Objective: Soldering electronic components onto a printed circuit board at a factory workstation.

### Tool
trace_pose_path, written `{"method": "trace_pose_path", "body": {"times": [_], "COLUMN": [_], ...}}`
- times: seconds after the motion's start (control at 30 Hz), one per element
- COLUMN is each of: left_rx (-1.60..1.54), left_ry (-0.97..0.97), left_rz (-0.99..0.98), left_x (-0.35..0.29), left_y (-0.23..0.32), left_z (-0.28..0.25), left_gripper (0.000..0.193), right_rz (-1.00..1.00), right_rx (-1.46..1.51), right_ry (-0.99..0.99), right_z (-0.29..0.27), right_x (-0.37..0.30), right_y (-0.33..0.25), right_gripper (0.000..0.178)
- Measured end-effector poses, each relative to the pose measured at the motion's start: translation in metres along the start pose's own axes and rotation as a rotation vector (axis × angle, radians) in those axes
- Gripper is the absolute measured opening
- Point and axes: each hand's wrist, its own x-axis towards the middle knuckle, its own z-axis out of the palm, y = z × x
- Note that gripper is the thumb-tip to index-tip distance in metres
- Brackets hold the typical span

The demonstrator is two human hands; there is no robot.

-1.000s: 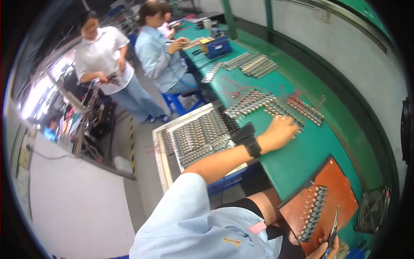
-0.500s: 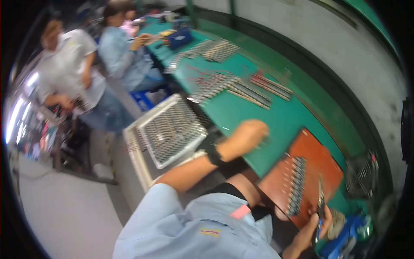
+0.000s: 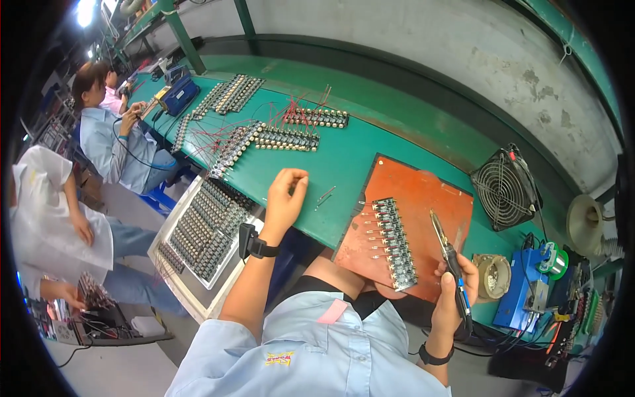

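Observation:
My right hand (image 3: 456,281) is closed around a soldering iron (image 3: 452,258) with a dark and blue handle. Its tip points up and away, over the orange-brown work mat (image 3: 423,192). On that mat lies a strip of small circuit boards (image 3: 391,245), with short pins or leads sticking out to its left; the iron's tip is apart from it. My left hand (image 3: 286,202) hovers at the green table's near edge with fingers curled in. Whether it holds anything is hidden. Beside it lie a few short thin wires (image 3: 324,196).
Further along the green table (image 3: 354,149) are several board strips (image 3: 288,139) with red wires. A tray of boards (image 3: 208,231) stands at left. At right are a black fan (image 3: 503,188), a round tin (image 3: 493,276), a blue soldering station (image 3: 519,291) and green solder spool (image 3: 553,259). Co-workers are at left.
My view has swung, so the table and mat appear further left. My left hand has moved from a blur to a curled pose near the wires. The right hand still grips the soldering iron.

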Motion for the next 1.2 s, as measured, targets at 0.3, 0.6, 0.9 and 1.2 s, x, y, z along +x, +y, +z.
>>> {"method": "trace_pose_path", "body": {"times": [0.3, 0.6, 0.9, 1.2], "left_rx": [0.337, 0.626, 0.077, -0.476], "left_ry": [-0.077, -0.145, -0.458, -0.850], "left_rz": [0.269, 0.369, 0.123, -0.326], "left_x": [-0.007, -0.021, -0.076, -0.107], "left_y": [0.008, 0.022, 0.105, 0.130], "left_z": [0.001, 0.010, 0.011, 0.041], "left_gripper": [0.006, 0.010, 0.006, 0.020], "right_rz": [-0.016, -0.007, 0.008, 0.000], "right_rx": [-0.032, -0.075, 0.088, -0.055], "right_ry": [-0.009, -0.003, -0.061, -0.248], "right_z": [0.004, 0.002, -0.002, -0.007], "right_x": [0.001, 0.000, -0.003, -0.020], "right_y": [0.003, 0.004, -0.004, -0.022], "right_gripper": [0.040, 0.042, 0.047, 0.049]}}
